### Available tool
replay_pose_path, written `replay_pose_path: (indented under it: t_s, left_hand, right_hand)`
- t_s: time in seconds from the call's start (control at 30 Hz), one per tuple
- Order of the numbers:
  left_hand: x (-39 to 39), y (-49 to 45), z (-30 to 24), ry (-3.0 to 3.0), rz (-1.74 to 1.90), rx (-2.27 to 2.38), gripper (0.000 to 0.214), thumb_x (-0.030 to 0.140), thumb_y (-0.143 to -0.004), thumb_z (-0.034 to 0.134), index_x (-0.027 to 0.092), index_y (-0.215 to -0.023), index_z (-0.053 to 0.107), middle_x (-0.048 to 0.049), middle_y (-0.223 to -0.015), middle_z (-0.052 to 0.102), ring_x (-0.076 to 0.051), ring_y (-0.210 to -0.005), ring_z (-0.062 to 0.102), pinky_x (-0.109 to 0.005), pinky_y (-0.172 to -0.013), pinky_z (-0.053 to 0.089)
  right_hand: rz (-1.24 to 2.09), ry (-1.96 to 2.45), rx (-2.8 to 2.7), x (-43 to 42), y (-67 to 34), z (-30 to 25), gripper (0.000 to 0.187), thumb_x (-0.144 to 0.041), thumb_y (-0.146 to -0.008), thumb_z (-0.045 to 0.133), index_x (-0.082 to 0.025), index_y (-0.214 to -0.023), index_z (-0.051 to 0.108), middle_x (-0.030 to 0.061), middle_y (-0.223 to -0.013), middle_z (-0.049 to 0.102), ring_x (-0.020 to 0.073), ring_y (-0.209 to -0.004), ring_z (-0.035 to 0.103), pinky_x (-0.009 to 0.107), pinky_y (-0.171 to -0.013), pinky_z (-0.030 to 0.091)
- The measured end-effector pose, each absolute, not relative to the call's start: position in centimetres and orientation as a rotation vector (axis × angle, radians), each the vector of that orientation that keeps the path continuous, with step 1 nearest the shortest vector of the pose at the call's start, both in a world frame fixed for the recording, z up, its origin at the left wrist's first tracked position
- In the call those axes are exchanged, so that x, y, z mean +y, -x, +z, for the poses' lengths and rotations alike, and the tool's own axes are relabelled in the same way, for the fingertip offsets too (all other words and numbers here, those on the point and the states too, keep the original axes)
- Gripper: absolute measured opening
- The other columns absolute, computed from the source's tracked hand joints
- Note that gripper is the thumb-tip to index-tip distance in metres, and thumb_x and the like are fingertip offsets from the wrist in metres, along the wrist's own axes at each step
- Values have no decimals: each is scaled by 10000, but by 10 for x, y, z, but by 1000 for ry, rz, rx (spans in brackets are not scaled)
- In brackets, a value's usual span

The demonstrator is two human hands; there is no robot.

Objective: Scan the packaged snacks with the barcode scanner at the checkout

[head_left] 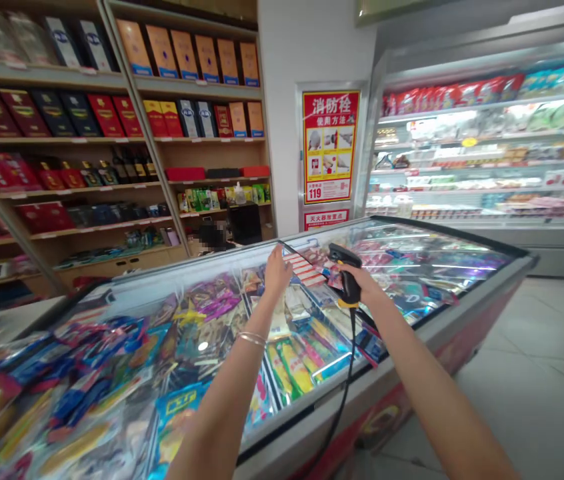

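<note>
My right hand [359, 283] is closed round the grip of a black barcode scanner [346, 267] with a yellow band, its black cable [345, 387] hanging down past the freezer's front edge. The scanner's head points toward a red and white striped packet [307, 270] lying on the glass lid. My left hand [277, 270] reaches over the chest freezer [412, 333] and touches that packet's near end, fingers held together. A thin bangle sits on my left wrist. Both hands hover above the freezer's sliding glass lid [202, 333].
Under the glass lie several colourful frozen-food packets. Wooden shelves [112, 133] with boxed goods fill the back left wall. A red fire-hydrant notice [329, 147] hangs on the white pillar. An open refrigerated display [487, 147] stands at the right, with tiled floor [537, 387] before it.
</note>
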State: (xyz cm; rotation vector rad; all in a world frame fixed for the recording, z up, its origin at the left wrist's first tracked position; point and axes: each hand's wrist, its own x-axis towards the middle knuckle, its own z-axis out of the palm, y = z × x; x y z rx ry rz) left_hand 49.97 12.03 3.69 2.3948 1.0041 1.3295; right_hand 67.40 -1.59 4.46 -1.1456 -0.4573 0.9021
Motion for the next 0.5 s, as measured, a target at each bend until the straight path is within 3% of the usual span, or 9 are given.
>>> replay_pose_path:
  t_s: [0.17,0.3,0.4,0.5]
  left_hand:
    - [124,-572,9,-2620,941,984,583,51,-805,424,128,-1382,405,-170,-1409,476,-252,-1276,486,-396,-1051,408]
    - [141,-602,-16,-2839,757,912,615,51,-813,430,137,-1419,367,-155,-1434,463,-245,-1303,461,-386,-1063,389]
    - [158,-616,-31,-2994,659,739,626,94,-820,481,144,-1432,359,-147,-1461,437,-242,-1361,390,-388,-1110,326]
    - [172,-625,-39,-3074,523,666,552,172,-854,505,189,-1400,422,-132,-1436,465,-252,-1311,444,-403,-1082,352]
  right_hand:
    - [899,1249,-360,-18,-725,3,99,-87,-755,664,-147,-698,610,15,-481,607,115,-386,549,186,-371,477]
    - [955,1185,-349,-20,-738,-25,125,-93,-769,650,-142,-666,599,30,-510,621,110,-400,553,187,-390,495]
    - [968,1177,-312,-20,-739,-32,139,-113,-790,639,-130,-658,597,32,-505,606,107,-397,550,181,-386,481]
    - [990,1172,-283,-17,-740,-33,124,-119,-793,638,-124,-676,599,38,-523,621,109,-396,547,199,-404,497]
